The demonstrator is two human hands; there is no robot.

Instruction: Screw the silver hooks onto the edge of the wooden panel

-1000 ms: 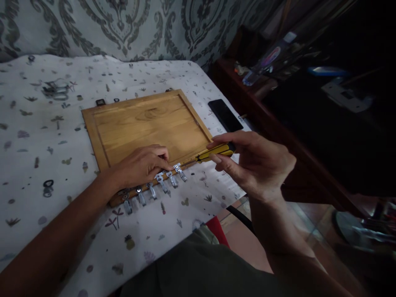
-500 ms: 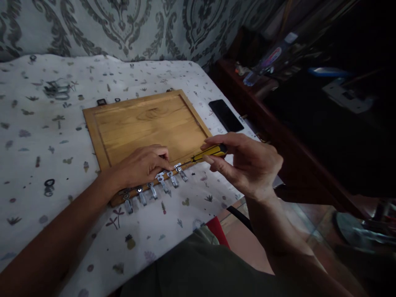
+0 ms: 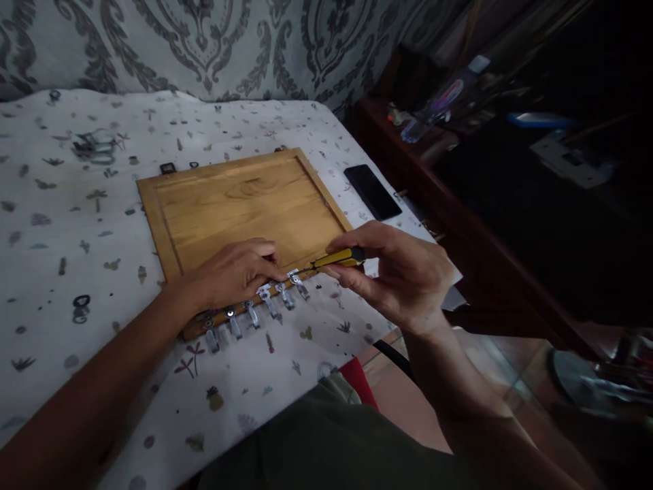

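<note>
A light wooden panel (image 3: 245, 211) with a raised frame lies flat on the table. Along its near edge sits a row of several metal hooks (image 3: 268, 299), their curved ends sticking out over the cloth. My left hand (image 3: 237, 272) rests on the panel's near border, fingers curled, fingertips pressed at the rightmost metal hook (image 3: 296, 280). In my right hand (image 3: 398, 272), thumb and fingers grip the yellow and black handle of a screwdriver (image 3: 337, 258). Its thin shaft points left, and the tip is at the plate of that same hook.
A black phone (image 3: 372, 192) lies right of the panel on the patterned tablecloth (image 3: 61, 238). More metal pieces (image 3: 94, 146) lie at the far left. A plastic bottle (image 3: 443, 99) stands on the dark furniture to the right. The patterned wall (image 3: 204, 41) borders the table's back.
My right hand and the screwdriver have shifted slightly left and down, bringing the tip onto the rightmost hook. My left hand and the panel have stayed in place.
</note>
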